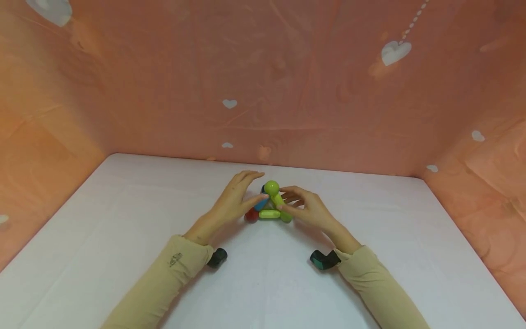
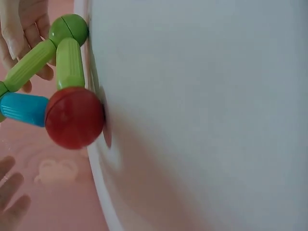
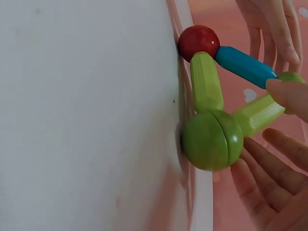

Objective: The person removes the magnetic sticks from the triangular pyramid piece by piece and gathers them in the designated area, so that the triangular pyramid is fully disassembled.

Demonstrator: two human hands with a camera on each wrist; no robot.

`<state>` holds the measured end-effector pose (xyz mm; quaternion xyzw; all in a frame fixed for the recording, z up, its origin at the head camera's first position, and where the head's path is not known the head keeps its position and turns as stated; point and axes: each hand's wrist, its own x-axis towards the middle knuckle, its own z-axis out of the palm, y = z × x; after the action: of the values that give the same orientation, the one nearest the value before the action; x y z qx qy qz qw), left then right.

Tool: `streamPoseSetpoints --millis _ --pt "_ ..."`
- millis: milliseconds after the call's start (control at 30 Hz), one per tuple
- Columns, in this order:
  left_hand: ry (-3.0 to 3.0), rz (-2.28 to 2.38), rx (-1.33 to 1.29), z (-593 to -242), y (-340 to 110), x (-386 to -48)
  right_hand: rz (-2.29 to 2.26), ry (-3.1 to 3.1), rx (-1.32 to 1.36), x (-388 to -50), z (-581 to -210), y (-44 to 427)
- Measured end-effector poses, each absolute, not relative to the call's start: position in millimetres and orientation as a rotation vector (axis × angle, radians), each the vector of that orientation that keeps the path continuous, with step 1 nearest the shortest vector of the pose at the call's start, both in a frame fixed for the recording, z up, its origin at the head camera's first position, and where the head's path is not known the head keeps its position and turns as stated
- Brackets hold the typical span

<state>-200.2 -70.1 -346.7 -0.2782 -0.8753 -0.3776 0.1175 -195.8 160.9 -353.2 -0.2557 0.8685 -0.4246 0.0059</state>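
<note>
A triangular frame of toy building balls and rods stands upright on the white table. Its light green ball [image 1: 271,188] is at the peak, with a red ball [image 1: 251,215] and a darker green ball [image 3: 211,140] at the base. A blue rod [image 3: 246,66] and a light green rod [image 3: 259,114] slope up to the peak; another green rod [image 2: 70,63] joins the base balls. My left hand [image 1: 232,197], fingers extended, is beside the blue rod. Around the right slope, my right hand [image 1: 309,208] has loosely bent fingers, its thumb near the sloping green rod; contact is unclear.
Something dark [image 1: 263,188], partly hidden, shows behind the peak ball. A white cloth-covered table [image 1: 263,283] spreads around the frame. Pink-orange fabric with white hearts [image 1: 263,82] encloses the back and sides. Black wrist devices [image 1: 324,260] hang under both cuffs.
</note>
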Motion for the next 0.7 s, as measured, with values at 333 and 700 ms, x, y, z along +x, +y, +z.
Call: streamPoseSetpoints --millis 333,700 --pt "-2.428 -1.420 -0.738 -355 -58 -203 -1.370 2.721 -0.727 -194 -357 157" --pt "-2.372 -1.600 -0.725 -358 -46 -206 -1.419 2.695 -0.700 -192 -359 154"
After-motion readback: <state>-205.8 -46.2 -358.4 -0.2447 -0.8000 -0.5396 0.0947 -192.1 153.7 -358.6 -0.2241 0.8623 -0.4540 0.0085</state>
